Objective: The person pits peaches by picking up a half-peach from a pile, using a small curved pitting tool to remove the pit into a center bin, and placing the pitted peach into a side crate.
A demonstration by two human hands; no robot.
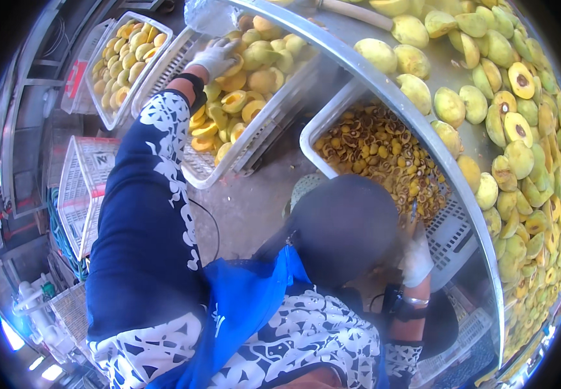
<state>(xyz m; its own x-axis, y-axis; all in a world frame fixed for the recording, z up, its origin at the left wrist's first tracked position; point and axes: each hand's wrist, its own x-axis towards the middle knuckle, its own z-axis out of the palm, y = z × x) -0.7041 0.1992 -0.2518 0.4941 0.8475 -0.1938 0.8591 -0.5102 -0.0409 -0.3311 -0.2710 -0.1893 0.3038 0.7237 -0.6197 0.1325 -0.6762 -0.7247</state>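
Observation:
At the upper left, my left hand (214, 59), in a white glove, reaches into a white plastic crate (197, 176) of halved yellow peaches (252, 110). Its fingers lie stretched over fruit near the crate's far end. Lower right, my gloved right hand (416, 260) is closed beside the metal table's curved edge. A slim tool (414, 211) seems to stick up from its fingers; its kind is too small to tell. Just beyond that hand, a white crate (308, 139) holds many brown pits and fruit scraps (377, 146).
Many peach halves (517, 129) cover the metal table (446, 168) on the right, where a wooden handle (358, 14) lies. Another crate of peaches (125, 61) stands at far left, above a white basket (83, 188). A dark rounded shape (345, 227) blocks the centre.

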